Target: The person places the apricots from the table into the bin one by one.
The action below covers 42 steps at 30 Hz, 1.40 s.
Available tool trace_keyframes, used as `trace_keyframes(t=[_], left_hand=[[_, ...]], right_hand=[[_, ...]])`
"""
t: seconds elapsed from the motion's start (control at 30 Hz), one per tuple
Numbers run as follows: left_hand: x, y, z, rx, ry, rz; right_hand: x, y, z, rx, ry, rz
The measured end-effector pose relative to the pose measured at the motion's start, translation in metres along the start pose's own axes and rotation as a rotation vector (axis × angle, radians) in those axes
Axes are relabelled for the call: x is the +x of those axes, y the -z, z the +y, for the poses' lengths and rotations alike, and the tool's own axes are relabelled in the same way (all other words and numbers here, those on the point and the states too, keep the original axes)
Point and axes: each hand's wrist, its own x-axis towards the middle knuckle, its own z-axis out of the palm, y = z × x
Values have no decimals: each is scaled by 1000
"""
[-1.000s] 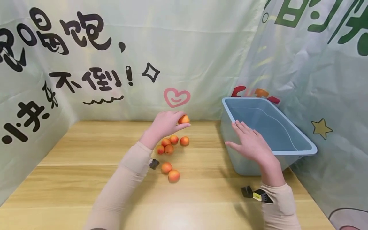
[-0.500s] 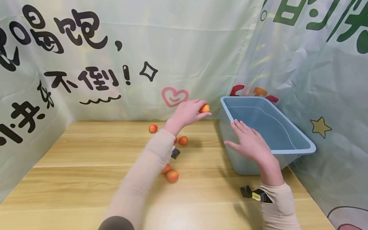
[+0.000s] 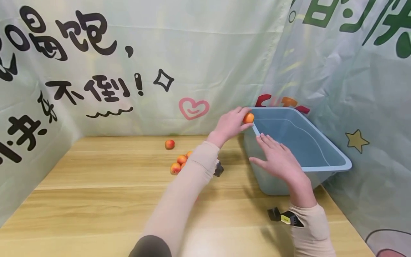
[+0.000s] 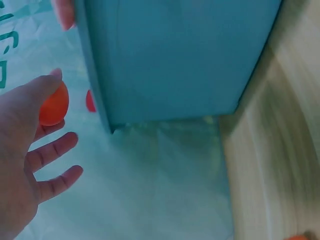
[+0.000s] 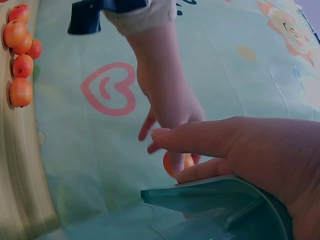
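Note:
My left hand [image 3: 232, 123] pinches an orange-red apricot [image 3: 248, 118] between thumb and forefinger. In the left wrist view the other fingers spread away from the held apricot [image 4: 54, 104]. Fruit and hand are at the far left corner of a blue-grey plastic tub [image 3: 253, 157], level with its rim. My right hand [image 3: 282, 159] lies with straight fingers at the tub's near left rim, holding nothing. The right wrist view has its fingers close along the rim [image 5: 200, 186], with the left hand [image 5: 172, 107] just beyond.
Several apricots [image 3: 181, 159] cluster on the wooden table [image 3: 96, 203], partly behind the left sleeve. One lone apricot [image 3: 170, 144] sits farther back. Printed cloth walls [image 3: 205, 53] enclose the table's back and sides, close against the tub on the right.
My left hand has carried the apricot rightward and slightly up, from over the table to the tub's rim. The right hand has stayed put. The camera view has shifted slightly.

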Motion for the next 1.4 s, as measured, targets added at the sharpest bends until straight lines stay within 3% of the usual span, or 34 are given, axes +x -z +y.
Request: trace_keyframes(t=[0.3, 0.63, 0.87, 1.13, 1.4], left_hand=[[16, -23, 17, -212, 95, 14], [16, -27, 16, -272, 132, -26], [13, -26, 13, -209, 120, -58], [3, -19, 4, -94, 46, -88], [-14, -3, -13, -50, -22, -31]], right_hand=[[-1, 0, 1, 5, 1, 5], [0, -1, -2, -24, 15, 16], [-1, -1, -3, -21, 12, 16], [-1, -2, -1, -22, 7, 14], [0, -1, -1, -19, 13, 20]])
